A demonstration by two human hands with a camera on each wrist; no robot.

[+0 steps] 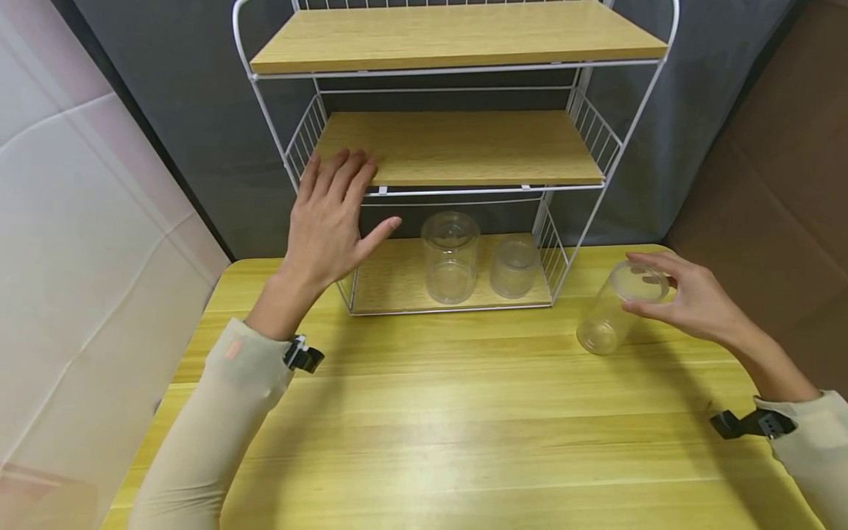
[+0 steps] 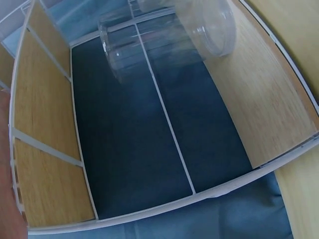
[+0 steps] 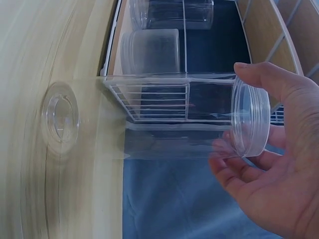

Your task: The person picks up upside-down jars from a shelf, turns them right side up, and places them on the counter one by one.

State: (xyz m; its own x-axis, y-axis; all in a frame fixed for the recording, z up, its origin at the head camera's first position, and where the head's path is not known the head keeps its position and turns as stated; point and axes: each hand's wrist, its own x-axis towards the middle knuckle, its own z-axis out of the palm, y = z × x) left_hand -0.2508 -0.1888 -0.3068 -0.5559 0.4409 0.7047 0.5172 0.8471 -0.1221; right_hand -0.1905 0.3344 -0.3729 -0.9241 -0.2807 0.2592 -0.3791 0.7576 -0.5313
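With thumb and fingers curled round its lidded end, my right hand (image 1: 698, 298) holds a tall clear plastic jar (image 1: 606, 318) to the right of the rack. The right wrist view shows the grip at the jar's ridged lid (image 3: 253, 119), while the round base is close over the tabletop. My left hand (image 1: 327, 228) has its fingers extended over the left front of the rack's middle shelf (image 1: 464, 147), thumb out to the side. On the bottom shelf (image 1: 391, 276) stand another tall clear jar (image 1: 450, 258) and a shorter clear jar (image 1: 514, 269), side by side.
The white wire rack (image 1: 599, 199) has three wooden shelves, including a top shelf (image 1: 457, 33), and stands at the back of the wooden table (image 1: 424, 412). Behind it hangs dark cloth (image 1: 179, 96). A pale panel (image 1: 73, 243) borders the left, a brown one (image 1: 775, 162) the right.
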